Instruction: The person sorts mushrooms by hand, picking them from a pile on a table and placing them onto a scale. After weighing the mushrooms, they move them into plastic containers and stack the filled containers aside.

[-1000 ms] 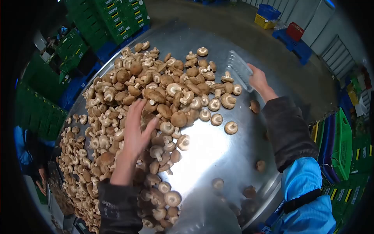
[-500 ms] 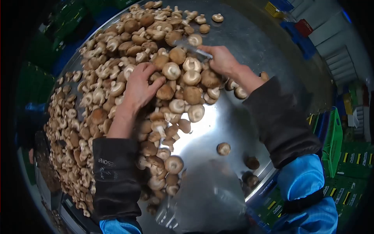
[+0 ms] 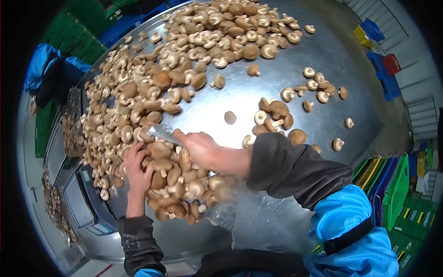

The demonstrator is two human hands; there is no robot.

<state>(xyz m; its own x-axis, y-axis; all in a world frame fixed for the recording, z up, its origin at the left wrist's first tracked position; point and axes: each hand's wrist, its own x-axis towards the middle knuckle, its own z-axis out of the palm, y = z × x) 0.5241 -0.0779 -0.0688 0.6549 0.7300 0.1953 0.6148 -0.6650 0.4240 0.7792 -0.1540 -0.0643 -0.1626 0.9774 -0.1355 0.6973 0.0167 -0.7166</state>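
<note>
Brown-capped mushrooms (image 3: 159, 166) lie heaped at the near side of the metal table (image 3: 295, 41), between my two hands. My right hand (image 3: 200, 148) is closed round a knife (image 3: 162, 134), its silver blade pointing left over the upper edge of this heap. The blade is slightly blurred and most of the handle is hidden in the fist. Against the heap's left side rests my left hand (image 3: 137, 171), fingers spread and touching mushrooms. Below my right forearm, a clear plastic bag (image 3: 263, 221) lies at the table's near edge.
A larger mushroom pile (image 3: 221, 27) spreads across the far and left table. Loose mushrooms (image 3: 278, 110) lie to the right. A scale (image 3: 85, 198) stands at left. Green crates (image 3: 397, 189) stand at right. Another person's blue sleeve (image 3: 44, 69) shows at upper left.
Both hands have come nearer to me, the right one also moving left with the knife. Mushrooms now form a heap between them, leaving bare metal behind. My view has shifted.
</note>
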